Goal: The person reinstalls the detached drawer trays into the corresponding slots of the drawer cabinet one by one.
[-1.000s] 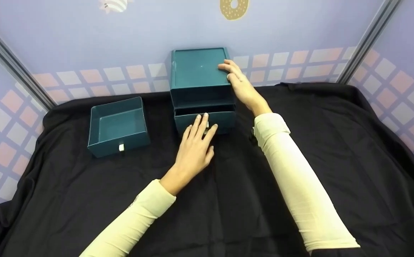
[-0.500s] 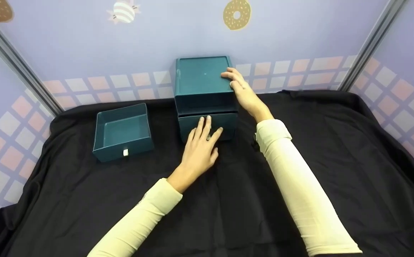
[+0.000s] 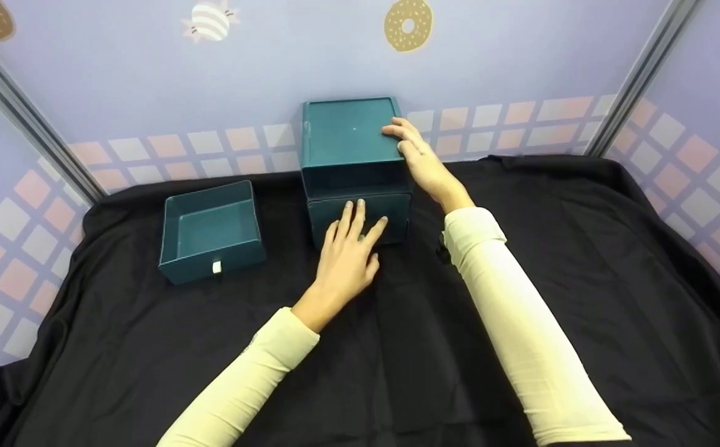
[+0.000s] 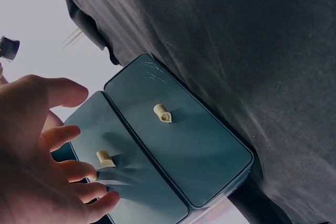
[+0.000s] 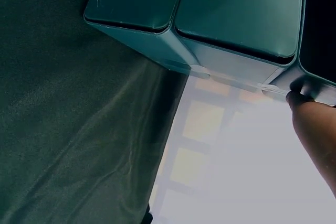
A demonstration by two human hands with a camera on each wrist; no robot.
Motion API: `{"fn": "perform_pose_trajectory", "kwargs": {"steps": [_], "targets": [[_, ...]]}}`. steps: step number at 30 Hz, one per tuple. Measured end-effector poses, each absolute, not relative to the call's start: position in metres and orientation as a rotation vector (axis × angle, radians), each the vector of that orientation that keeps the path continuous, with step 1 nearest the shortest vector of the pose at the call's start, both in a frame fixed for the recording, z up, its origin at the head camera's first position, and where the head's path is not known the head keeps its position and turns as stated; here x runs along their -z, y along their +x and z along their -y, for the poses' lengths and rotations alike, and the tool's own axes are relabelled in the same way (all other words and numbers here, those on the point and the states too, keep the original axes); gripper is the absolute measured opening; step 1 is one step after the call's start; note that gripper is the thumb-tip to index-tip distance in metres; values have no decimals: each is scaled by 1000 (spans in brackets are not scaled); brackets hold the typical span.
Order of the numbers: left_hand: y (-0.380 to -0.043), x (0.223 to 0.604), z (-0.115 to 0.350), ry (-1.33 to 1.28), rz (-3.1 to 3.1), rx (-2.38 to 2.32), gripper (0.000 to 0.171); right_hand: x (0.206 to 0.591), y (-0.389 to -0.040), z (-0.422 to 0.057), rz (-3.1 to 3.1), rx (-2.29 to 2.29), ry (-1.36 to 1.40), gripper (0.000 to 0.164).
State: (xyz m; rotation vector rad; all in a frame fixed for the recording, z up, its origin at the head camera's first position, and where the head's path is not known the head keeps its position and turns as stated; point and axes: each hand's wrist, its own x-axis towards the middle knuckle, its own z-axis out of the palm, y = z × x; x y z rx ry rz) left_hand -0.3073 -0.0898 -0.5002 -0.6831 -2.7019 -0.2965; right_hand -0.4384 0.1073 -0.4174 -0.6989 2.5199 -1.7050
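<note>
A dark teal drawer cabinet [image 3: 347, 133] stands at the back, with its top slot [image 3: 357, 179] open and hollow. Below the slot, the middle drawer [image 4: 131, 171] sits flush with the bottom drawer [image 4: 178, 129]; each front carries a small cream pull tab [image 4: 105, 158]. Straight, spread fingers of my left hand [image 3: 342, 264] press on the middle drawer's front. My right hand [image 3: 425, 164] rests on the cabinet's upper right edge, fingers on the top, thumb [image 5: 310, 124] against the side. A loose teal drawer [image 3: 214, 231], nothing inside, lies to the left.
Wrinkled black cloth [image 3: 447, 347] covers the table. Behind the cabinet rises a lilac wall panel [image 3: 310, 56] printed with sweets and pink and white squares. Grey metal posts [image 3: 639, 81] stand at the corners.
The middle drawer has slid back into the cabinet under my left hand until its front is flush. The right hand has stayed on the cabinet's edge.
</note>
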Motion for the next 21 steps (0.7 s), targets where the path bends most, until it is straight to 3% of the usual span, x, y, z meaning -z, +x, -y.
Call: {"fn": "perform_pose_trajectory", "kwargs": {"steps": [17,21], "targets": [[-311,492,99,-707,2798,483,58,419,-439,-107,-2524,1748,-688,49],[-302,493,121,-710,2705,606,47,416,-440,-103,-2519,1751,-683,49]]}}
